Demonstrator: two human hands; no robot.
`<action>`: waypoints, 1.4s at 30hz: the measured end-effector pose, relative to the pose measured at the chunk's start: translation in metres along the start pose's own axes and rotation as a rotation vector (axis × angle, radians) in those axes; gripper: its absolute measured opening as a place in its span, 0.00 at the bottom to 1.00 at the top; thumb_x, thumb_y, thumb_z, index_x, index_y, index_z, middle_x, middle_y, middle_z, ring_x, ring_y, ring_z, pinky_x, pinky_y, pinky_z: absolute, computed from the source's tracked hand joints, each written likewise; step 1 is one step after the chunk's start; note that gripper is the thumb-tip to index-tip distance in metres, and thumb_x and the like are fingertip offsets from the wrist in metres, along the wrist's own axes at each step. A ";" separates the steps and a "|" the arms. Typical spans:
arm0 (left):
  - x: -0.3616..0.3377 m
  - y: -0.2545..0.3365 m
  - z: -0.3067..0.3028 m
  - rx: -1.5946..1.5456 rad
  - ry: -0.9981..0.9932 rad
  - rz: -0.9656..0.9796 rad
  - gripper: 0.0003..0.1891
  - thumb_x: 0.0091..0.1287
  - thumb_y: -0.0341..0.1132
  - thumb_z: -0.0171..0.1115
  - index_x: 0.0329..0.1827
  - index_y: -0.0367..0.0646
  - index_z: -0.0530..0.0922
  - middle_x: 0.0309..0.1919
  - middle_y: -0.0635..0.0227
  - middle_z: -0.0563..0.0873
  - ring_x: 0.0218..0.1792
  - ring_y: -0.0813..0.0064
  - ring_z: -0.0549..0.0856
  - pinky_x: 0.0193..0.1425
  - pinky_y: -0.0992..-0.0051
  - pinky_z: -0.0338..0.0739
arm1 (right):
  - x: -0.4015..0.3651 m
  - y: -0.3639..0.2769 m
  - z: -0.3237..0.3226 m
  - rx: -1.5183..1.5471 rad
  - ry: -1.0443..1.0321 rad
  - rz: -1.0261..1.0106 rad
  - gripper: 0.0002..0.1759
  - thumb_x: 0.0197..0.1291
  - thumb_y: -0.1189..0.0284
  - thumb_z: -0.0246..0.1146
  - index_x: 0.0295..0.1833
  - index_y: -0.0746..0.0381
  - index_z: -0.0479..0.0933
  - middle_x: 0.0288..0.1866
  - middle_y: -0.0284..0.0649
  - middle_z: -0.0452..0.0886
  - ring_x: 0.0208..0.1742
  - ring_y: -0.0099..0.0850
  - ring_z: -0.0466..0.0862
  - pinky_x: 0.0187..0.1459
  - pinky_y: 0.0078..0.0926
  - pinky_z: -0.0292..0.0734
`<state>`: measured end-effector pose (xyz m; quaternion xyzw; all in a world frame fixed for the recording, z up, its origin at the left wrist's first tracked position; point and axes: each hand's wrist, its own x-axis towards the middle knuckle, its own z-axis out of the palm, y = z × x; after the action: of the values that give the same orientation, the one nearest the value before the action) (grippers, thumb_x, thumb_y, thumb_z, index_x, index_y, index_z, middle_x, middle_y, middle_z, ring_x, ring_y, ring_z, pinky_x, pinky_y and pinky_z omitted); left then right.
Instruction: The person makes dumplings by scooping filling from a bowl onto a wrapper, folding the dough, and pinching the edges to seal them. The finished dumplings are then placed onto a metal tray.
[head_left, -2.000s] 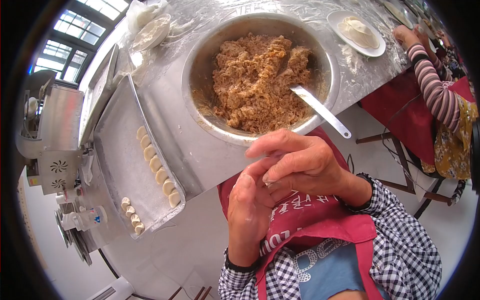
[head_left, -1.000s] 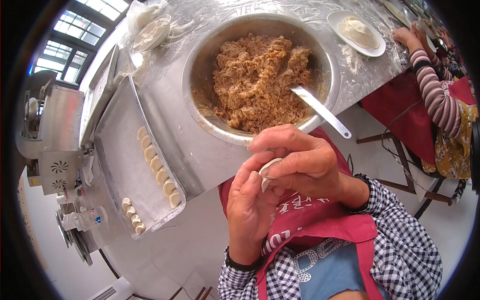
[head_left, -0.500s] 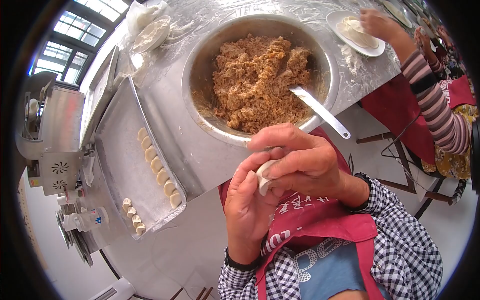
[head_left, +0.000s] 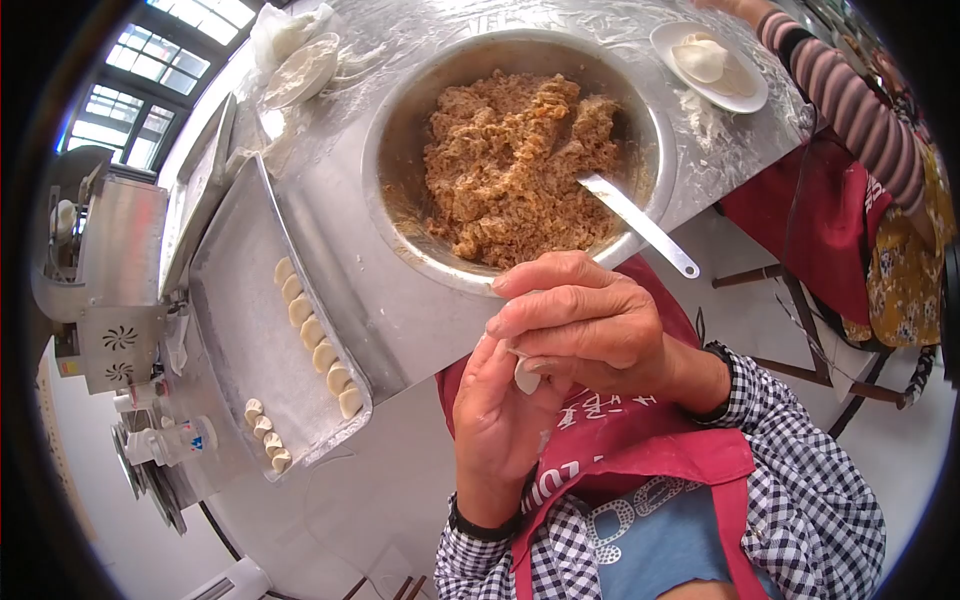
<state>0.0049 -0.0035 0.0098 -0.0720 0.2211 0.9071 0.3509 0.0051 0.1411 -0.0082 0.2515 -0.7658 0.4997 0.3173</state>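
Note:
Both my hands meet in front of my apron, just below the near rim of a large metal bowl [head_left: 385, 215]. Between them is a dumpling [head_left: 527, 376], mostly covered by fingers, with only a pale piece of dough showing. My left hand [head_left: 500, 425] supports it from below and the left. My right hand [head_left: 600, 320] curls over the top, its fingers pressed together around the dough. Brown minced filling [head_left: 520, 165] heaps in the bowl, and a flat metal spatula [head_left: 645, 225] leans out over the right rim.
On the left a metal tray [head_left: 240, 300] holds a long row of dumplings [head_left: 312, 330] and a short row of smaller ones [head_left: 262, 430]. Wrappers lie on a plate [head_left: 745, 100] at upper right, near another person's striped sleeve [head_left: 850, 105]. A flour-covered bowl [head_left: 300, 72] stands at upper left.
My right fingers have closed further over the dumpling, hiding more of it. The other person's hand has moved off the wrapper plate, up and away, and the wrappers there lie differently.

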 end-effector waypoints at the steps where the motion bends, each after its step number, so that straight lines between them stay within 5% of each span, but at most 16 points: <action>1: 0.000 0.000 0.000 0.023 0.009 0.002 0.19 0.71 0.34 0.43 0.62 0.34 0.62 0.56 0.59 0.72 0.56 0.71 0.74 0.59 0.70 0.71 | -0.001 0.001 0.000 0.000 0.000 0.002 0.10 0.42 0.72 0.69 0.32 0.63 0.80 0.49 0.44 0.80 0.52 0.41 0.78 0.50 0.35 0.73; 9: 0.001 0.005 -0.008 0.020 -0.087 -0.046 0.20 0.71 0.34 0.42 0.63 0.33 0.60 0.57 0.58 0.71 0.57 0.69 0.74 0.59 0.70 0.71 | 0.007 -0.003 0.004 -0.004 0.065 0.065 0.17 0.42 0.68 0.68 0.37 0.68 0.79 0.49 0.44 0.80 0.54 0.43 0.77 0.52 0.39 0.72; 16: 0.000 0.001 -0.004 -0.054 -0.042 -0.009 0.21 0.72 0.35 0.41 0.65 0.33 0.58 0.59 0.56 0.70 0.58 0.67 0.73 0.59 0.69 0.70 | 0.003 0.004 0.001 -0.101 -0.057 -0.085 0.11 0.44 0.69 0.67 0.33 0.65 0.80 0.51 0.39 0.79 0.54 0.41 0.76 0.50 0.37 0.73; 18: 0.000 0.002 -0.006 -0.059 -0.034 -0.003 0.21 0.72 0.35 0.41 0.65 0.34 0.58 0.59 0.56 0.70 0.58 0.67 0.73 0.59 0.69 0.70 | 0.005 0.003 -0.001 -0.080 -0.097 -0.089 0.19 0.47 0.64 0.65 0.40 0.68 0.79 0.50 0.45 0.79 0.54 0.44 0.77 0.53 0.40 0.71; 25: 0.002 0.005 -0.015 -0.110 -0.059 -0.079 0.21 0.71 0.37 0.42 0.63 0.34 0.60 0.58 0.54 0.70 0.58 0.66 0.73 0.61 0.67 0.70 | 0.008 -0.003 -0.001 -0.042 -0.031 0.035 0.21 0.46 0.62 0.66 0.42 0.68 0.78 0.53 0.50 0.76 0.55 0.45 0.76 0.52 0.40 0.72; 27: 0.001 0.005 -0.015 -0.090 -0.032 -0.097 0.21 0.71 0.37 0.42 0.63 0.34 0.60 0.58 0.54 0.70 0.58 0.65 0.73 0.61 0.66 0.70 | 0.009 -0.005 0.001 -0.039 0.029 0.016 0.13 0.44 0.69 0.66 0.35 0.65 0.78 0.54 0.43 0.76 0.55 0.43 0.76 0.52 0.39 0.72; 33: -0.005 0.001 -0.011 -0.147 -0.024 -0.090 0.21 0.72 0.38 0.41 0.63 0.34 0.60 0.59 0.54 0.70 0.59 0.65 0.72 0.61 0.66 0.71 | 0.006 -0.006 0.000 -0.137 -0.051 -0.082 0.11 0.43 0.69 0.66 0.32 0.64 0.78 0.51 0.40 0.78 0.51 0.42 0.77 0.48 0.38 0.73; 42: 0.002 0.003 -0.011 -0.038 -0.109 -0.034 0.17 0.71 0.35 0.42 0.58 0.33 0.67 0.56 0.55 0.73 0.56 0.67 0.75 0.58 0.69 0.73 | 0.005 0.000 0.000 0.161 0.024 0.035 0.09 0.42 0.74 0.68 0.32 0.63 0.78 0.50 0.45 0.78 0.52 0.43 0.78 0.52 0.38 0.73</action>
<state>0.0006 -0.0096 0.0001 -0.0331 0.1830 0.9077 0.3762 0.0014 0.1405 -0.0048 0.2566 -0.7238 0.5679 0.2962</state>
